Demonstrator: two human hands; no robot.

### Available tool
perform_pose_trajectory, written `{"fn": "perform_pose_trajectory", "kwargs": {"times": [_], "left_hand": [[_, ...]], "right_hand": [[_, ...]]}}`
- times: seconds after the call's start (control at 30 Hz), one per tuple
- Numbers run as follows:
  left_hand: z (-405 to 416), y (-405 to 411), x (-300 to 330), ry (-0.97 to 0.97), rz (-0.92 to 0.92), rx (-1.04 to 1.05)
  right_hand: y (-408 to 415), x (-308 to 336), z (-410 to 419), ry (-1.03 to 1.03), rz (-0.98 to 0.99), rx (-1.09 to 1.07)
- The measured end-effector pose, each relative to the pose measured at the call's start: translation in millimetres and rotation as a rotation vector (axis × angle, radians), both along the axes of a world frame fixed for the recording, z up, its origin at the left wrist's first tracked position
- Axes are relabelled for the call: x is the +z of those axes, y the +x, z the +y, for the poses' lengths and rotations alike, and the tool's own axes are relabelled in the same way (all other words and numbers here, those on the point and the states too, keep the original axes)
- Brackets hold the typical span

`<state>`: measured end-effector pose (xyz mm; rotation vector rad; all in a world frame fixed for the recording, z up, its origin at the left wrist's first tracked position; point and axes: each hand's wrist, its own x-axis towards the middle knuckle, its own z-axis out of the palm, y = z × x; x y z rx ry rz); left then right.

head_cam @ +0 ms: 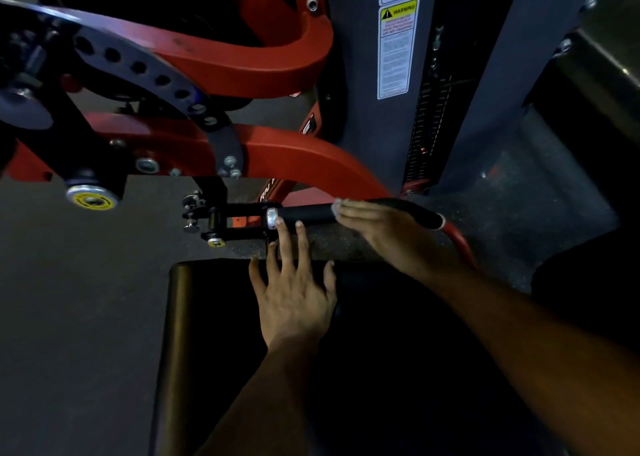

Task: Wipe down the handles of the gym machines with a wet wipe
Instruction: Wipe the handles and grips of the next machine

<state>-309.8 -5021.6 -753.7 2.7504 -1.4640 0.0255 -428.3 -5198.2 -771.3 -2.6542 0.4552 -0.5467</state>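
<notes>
Two hands (294,296) (377,227), perhaps wipe (336,207), handle (308,213).

Black handle (304,214), red frame (277,74), white wipe (337,206).

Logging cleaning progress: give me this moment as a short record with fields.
machine: red-framed gym machine
handle: black grip with a silver end cap
wipe: white wet wipe, pressed on the grip under the right hand
right fingers: straight, laid over the grip
left hand: fingers spread, holding nothing, fingertips near the end cap; contact unclear
below: black seat pad
label: warning sticker on the grey column
</notes>
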Motion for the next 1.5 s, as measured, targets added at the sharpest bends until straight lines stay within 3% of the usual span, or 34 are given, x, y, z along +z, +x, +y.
{"fn": "perform_pose_trajectory", "kwargs": {"times": [0.07, 0.13, 0.2, 0.27, 0.37, 0.47, 0.53, 0.6, 0.63, 0.7, 0.73, 0.8, 0.9, 1.1, 1.27, 1.33, 1.43, 1.5], "left_hand": [[0.1, 0.4, 0.0, -0.005, 0.006, 0.0], [0.2, 0.1, 0.3, -0.003, 0.012, -0.002], [-0.3, 0.3, 0.3, -0.004, 0.0, -0.004], [-0.1, 0.7, -0.8, -0.002, -0.011, -0.001], [0.0, 0.8, -2.0, 0.003, -0.004, -0.002], [0.3, 0.8, 0.1, 0.004, 0.002, 0.0], [-0.2, 0.2, 1.8, 0.012, 0.009, 0.001], [-0.6, 0.2, 3.0, 0.021, 0.018, 0.004], [-0.7, 0.4, 2.7, 0.025, 0.022, 0.007], [-0.4, 0.2, 2.0, 0.022, 0.019, 0.007], [-0.6, 0.0, 2.2, 0.019, 0.009, 0.006], [-1.6, 0.2, 2.2, 0.022, -0.011, 0.009], [-1.1, -1.2, 3.4, 0.028, -0.005, 0.015], [-0.3, -0.2, 1.6, 0.014, -0.002, 0.011], [0.6, -0.6, -0.5, 0.005, -0.013, 0.007], [0.4, -0.5, -0.1, 0.006, -0.018, 0.011], [0.3, -0.9, 1.1, 0.006, -0.024, 0.003], [-0.1, -0.3, 1.4, -0.002, -0.022, -0.006]], "right_hand": [[-15.7, 7.7, -21.3, 0.083, 0.133, -0.113], [-6.5, 12.3, -29.7, 0.083, 0.084, -0.236], [20.8, 14.5, -16.9, -0.008, 0.049, -0.244], [42.9, 11.9, 3.3, 0.054, 0.023, -0.253], [59.2, 15.7, 5.8, 0.065, 0.112, -0.338], [76.5, 55.5, -17.7, 0.384, 0.504, -0.324], [87.1, 79.1, -26.9, 0.67, 0.635, -0.251], [92.0, 87.4, -27.1, 0.78, 0.682, -0.251], [91.6, 86.8, -23.5, 0.715, 0.694, -0.241], [88.0, 67.0, -12.8, 0.321, 0.566, -0.223], [83.7, 48.4, -2.8, 0.095, 0.35, -0.284], [73.2, 18.8, 17.0, -0.076, 0.057, -0.456], [64.1, -3.6, 23.2, -0.064, -0.057, -0.472], [32.6, 0.9, 8.1, -0.053, -0.201, -0.169], [3.0, -17.0, 16.5, -0.136, -0.014, 0.11], [-0.6, -23.3, 19.5, -0.022, -0.027, -0.01], [-2.0, -8.2, 29.0, 0.274, -0.176, -0.381], [-4.5, 6.7, 48.5, 0.389, -0.254, -0.473]]}}
